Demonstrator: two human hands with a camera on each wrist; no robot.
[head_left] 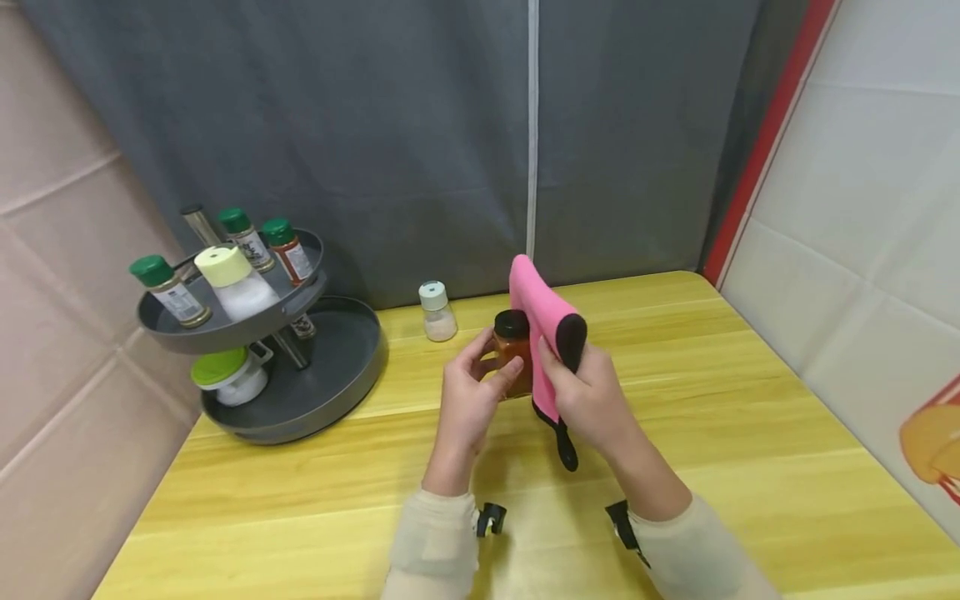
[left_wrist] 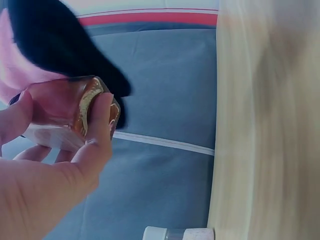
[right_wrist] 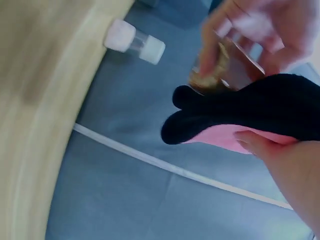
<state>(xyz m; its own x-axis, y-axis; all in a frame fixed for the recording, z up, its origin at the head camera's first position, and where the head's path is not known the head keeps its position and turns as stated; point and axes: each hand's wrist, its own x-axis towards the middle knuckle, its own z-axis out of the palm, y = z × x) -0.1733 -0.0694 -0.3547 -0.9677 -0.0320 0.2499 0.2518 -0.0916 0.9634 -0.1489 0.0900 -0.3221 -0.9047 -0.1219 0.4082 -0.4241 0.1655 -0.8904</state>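
Observation:
My left hand (head_left: 471, 387) holds a small glass jar (head_left: 514, 350) with a black lid and red-brown contents, fingers and thumb around its sides. In the left wrist view the jar (left_wrist: 60, 107) is tilted, its base toward the curtain. A folded pink cloth (head_left: 542, 304) with black edging is gripped in my right hand (head_left: 596, 396), thumb on its near face. The cloth stands right against the jar's right side. In the right wrist view, the black side of the cloth (right_wrist: 235, 107) faces the jar (right_wrist: 235, 65) and overlaps part of it.
A shaker with a pale lid (head_left: 437, 312) stands on the wooden table (head_left: 360, 517) near the grey curtain (head_left: 420, 150). At left, a two-tier dark grey rack (head_left: 330, 400) carries several green-lidded spice jars, a yellow-lidded shaker (head_left: 238, 283) and a green-lidded container (head_left: 232, 379).

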